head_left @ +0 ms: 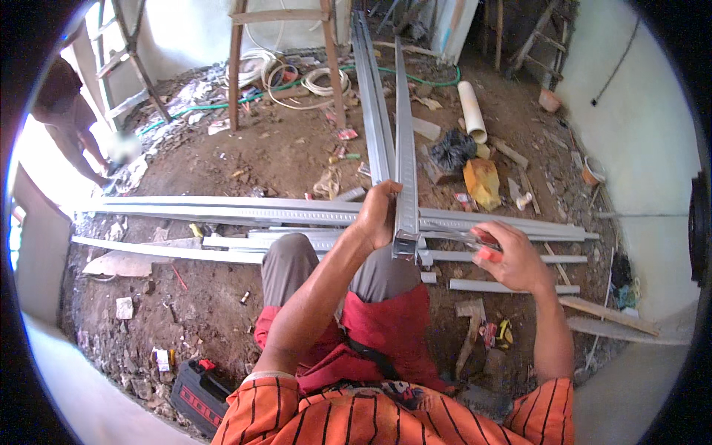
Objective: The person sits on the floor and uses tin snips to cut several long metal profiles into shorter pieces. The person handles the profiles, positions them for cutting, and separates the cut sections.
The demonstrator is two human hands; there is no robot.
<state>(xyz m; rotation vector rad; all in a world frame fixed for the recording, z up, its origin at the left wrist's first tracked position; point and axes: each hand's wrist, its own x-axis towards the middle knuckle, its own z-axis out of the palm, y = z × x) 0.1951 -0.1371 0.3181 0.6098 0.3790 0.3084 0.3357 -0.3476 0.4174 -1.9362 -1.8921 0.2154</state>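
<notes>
My left hand (378,216) is closed around a long silver metal channel (405,144). The channel's near end rests by my right knee, and its far end stretches away from me. Off to the right, my right hand (515,258) grips snips by their red-orange handles (489,254). Their metal jaws point left toward the channel's end, slightly apart from it as far as I can see. Across the ground in front of my knees lie several more silver metal profiles (289,211), some partly hidden behind my arms and legs.
Two long profiles (371,96) run away beside the held one. A wooden ladder (331,59) stands ahead, near coiled pale hose (322,81). A white pipe (471,111) and black plastic bag (454,150) lie right. A dark toolbox (199,397) sits lower left. Another person (70,111) is far left.
</notes>
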